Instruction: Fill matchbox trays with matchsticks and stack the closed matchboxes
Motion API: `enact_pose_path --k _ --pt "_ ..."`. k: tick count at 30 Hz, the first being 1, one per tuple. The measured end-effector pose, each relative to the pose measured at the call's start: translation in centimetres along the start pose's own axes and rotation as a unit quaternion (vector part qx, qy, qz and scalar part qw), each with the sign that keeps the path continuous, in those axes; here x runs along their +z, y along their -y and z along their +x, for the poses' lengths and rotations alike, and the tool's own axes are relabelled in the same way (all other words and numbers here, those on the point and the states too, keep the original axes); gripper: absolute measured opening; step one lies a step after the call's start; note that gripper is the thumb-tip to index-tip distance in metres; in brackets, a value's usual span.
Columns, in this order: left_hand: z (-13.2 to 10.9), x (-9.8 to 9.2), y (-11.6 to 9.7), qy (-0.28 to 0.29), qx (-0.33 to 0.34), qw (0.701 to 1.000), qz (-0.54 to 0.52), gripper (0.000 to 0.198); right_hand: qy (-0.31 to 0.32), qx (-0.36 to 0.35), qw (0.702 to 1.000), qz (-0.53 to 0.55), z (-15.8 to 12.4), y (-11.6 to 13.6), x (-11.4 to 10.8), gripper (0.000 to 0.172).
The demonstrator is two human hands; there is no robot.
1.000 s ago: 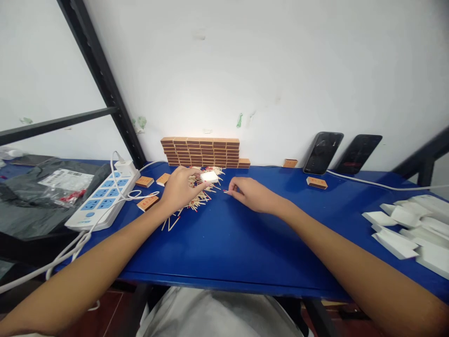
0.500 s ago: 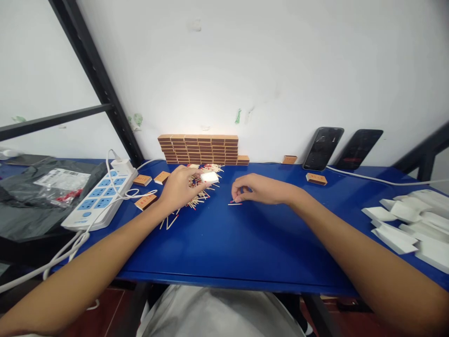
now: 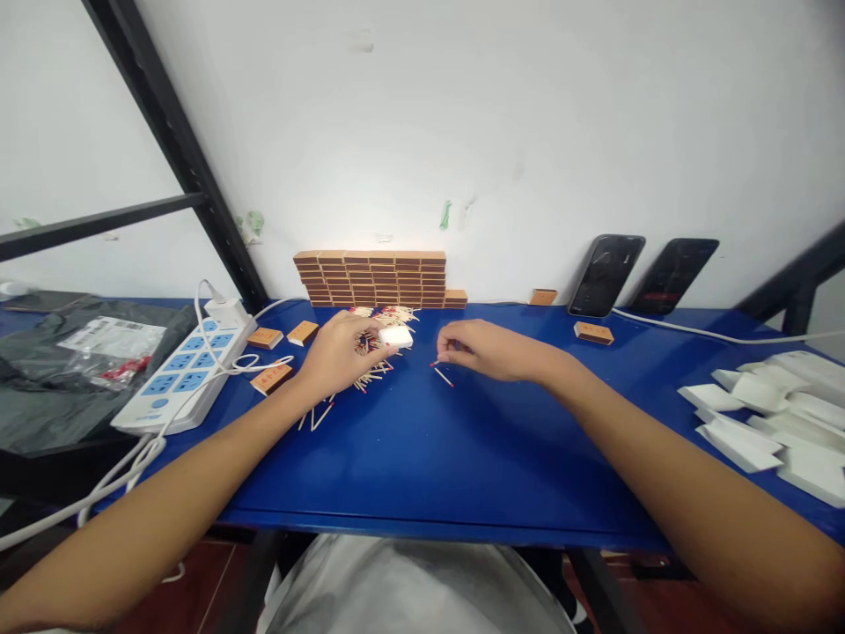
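My left hand (image 3: pixel 340 352) grips a small white matchbox tray (image 3: pixel 396 336) between thumb and fingers. Under and beside that hand lies a loose heap of red-tipped matches (image 3: pixel 370 379), partly hidden by it. To the right, my right hand (image 3: pixel 475 346) is closed in a pinch, and a match (image 3: pixel 434 363) shows its red head at the fingertips. Just below those fingertips, a second match (image 3: pixel 444 377) slants on the blue table (image 3: pixel 422 467); whether the fingers touch it is unclear.
Stacked matchboxes (image 3: pixel 373 280) stand against the wall. Single matchboxes (image 3: pixel 270 379) lie left, with others near the phones (image 3: pixel 606 275). White trays (image 3: pixel 745 440) are piled at right. A power strip (image 3: pixel 178 379) with white cables and a grey plastic bag (image 3: pixel 46 379) occupy the left.
The match below my right fingertips has turned from lying level to slanting. My right hand has risen slightly in view, a red match head at its fingertips. The left hand still holds the tray.
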State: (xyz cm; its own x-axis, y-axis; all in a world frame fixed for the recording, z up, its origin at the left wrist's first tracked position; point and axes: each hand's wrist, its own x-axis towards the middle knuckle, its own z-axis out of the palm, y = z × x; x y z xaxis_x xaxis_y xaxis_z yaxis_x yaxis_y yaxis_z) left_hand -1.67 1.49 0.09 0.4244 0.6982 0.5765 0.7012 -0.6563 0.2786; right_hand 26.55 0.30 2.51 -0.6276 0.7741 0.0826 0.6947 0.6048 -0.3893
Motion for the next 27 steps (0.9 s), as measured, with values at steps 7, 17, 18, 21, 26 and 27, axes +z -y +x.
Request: enact_pose_path --k 7,17,18,21,26,27 --pt "0.0 0.0 0.0 0.002 0.008 1.000 -0.003 0.028 0.067 -0.054 0.994 0.061 0.1 -0.9 -0.4 0.018" --pt "0.0 0.0 -0.1 0.008 0.002 1.000 -0.009 0.027 0.106 -0.027 0.992 0.068 0.0 -1.0 -0.5 0.020" --pt "0.0 0.0 -0.1 0.011 0.002 1.000 -0.009 0.027 0.102 -0.023 0.992 0.064 0.1 -1.1 -0.5 0.018" --pt "0.0 -0.1 -0.1 0.017 0.003 1.000 -0.009 0.027 0.103 -0.007 0.993 0.062 0.1 -1.3 -0.4 0.016" --pt "0.0 0.0 0.0 0.025 0.003 1.000 -0.013 0.031 0.139 0.032 0.987 0.072 -0.3 -1.7 -0.8 0.019" --pt "-0.1 0.0 0.1 0.032 0.004 0.999 -0.014 0.033 0.153 0.042 0.985 0.071 -0.4 -1.7 -0.9 0.020"
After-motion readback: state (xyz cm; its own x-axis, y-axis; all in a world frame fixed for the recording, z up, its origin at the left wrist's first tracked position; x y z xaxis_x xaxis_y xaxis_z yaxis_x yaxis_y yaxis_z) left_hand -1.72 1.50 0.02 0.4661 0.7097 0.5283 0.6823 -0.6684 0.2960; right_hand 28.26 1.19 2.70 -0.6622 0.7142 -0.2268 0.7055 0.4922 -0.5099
